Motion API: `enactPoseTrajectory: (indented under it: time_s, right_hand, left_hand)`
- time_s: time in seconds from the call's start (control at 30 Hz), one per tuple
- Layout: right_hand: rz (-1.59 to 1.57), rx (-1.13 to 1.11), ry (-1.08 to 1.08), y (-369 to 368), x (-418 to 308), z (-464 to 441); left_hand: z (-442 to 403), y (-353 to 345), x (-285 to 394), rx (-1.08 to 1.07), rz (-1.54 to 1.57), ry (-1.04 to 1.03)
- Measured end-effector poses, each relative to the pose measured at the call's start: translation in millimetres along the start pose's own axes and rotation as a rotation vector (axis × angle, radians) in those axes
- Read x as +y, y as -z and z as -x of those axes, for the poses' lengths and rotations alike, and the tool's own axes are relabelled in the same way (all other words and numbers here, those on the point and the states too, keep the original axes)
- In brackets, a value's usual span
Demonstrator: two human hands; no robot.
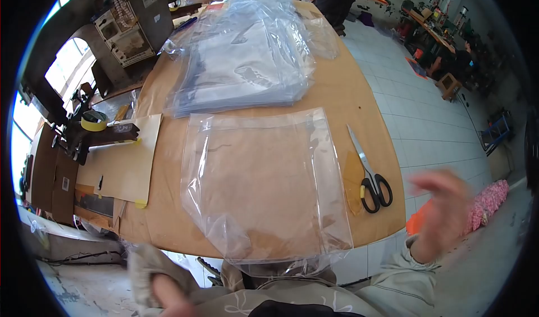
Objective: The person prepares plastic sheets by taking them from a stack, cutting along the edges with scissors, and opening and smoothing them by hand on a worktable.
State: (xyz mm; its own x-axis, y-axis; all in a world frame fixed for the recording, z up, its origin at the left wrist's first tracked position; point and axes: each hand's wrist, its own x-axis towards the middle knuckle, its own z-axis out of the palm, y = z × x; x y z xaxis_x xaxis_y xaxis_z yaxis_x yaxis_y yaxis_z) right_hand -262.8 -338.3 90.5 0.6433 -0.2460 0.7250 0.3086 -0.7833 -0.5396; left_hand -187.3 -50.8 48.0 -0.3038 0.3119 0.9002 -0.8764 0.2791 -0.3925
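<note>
A clear plastic sheet or bag [264, 176] lies flat on the brown-covered table [163, 204], its near end hanging over the front edge. Behind it rests a thick stack of clear plastic [241, 64]. Black-handled scissors [369, 176] lie to its right, blades pointing away. My right hand [446, 210] is raised beyond the table's right edge, blurred, with thumb and fingers apart and nothing between them. Low at the bottom left, by my sleeve, my left hand [171, 297] is blurred and partly cut off; its fingers cannot be made out.
At the left stand a dark machine [112, 134] with a yellow tape roll [94, 121], a board [123, 165] and a metal cabinet [126, 28]. Two people are beyond the table's far end. A stool [448, 85] and a workbench [429, 28] are at the right.
</note>
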Motion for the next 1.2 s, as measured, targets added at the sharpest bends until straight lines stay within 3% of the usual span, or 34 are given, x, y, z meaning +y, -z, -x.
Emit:
enactPoseTrajectory:
  time_s: [0.07,0.13,0.2,0.33,0.43,0.53,0.63,0.73,0.8,0.9,1.0,1.1,1.2]
  right_hand:
    - [0.049,-0.338,-0.332,-20,43,19]
    - [0.008,-0.562,-0.552,-35,69,34]
    - [-0.1,-0.719,-0.747,-42,80,42]
    - [-0.285,-0.745,-0.845,-47,79,35]
    - [-0.339,-0.774,-0.775,-48,86,32]
    - [-0.148,-0.828,-0.51,-49,88,29]
    - [0.106,-0.706,0.088,-61,96,35]
    - [0.465,-0.66,0.247,-61,99,32]
    - [0.563,-0.392,0.139,-54,132,8]
    - [0.441,-0.401,-0.005,-38,147,-8]
    - [0.58,-0.439,0.03,-27,133,4]
    - [0.664,-0.526,-0.315,-16,85,40]
    - [0.631,-0.499,-0.494,-21,70,74]
  left_hand:
    - [15,17,16,-0.603,0.104,0.629]
    - [36,-28,16,-1.096,-0.035,0.658]
    - [58,-52,28,-1.309,-0.057,0.998]
    - [79,-82,13,-1.544,-0.135,0.953]
    - [92,-84,19,-1.553,-0.19,0.901]
    - [103,-81,23,-1.516,-0.204,0.895]
    - [104,-81,22,-1.5,-0.194,0.939]
    - [107,-78,24,-1.48,-0.162,0.948]
    - [109,-74,31,-1.477,-0.137,0.942]
    - [107,-76,30,-1.458,-0.147,0.975]
    - [108,-83,30,-1.474,-0.216,0.997]
    - [104,-87,28,-1.477,-0.204,1.094]
    - [105,-90,29,-1.366,-0.168,1.18]
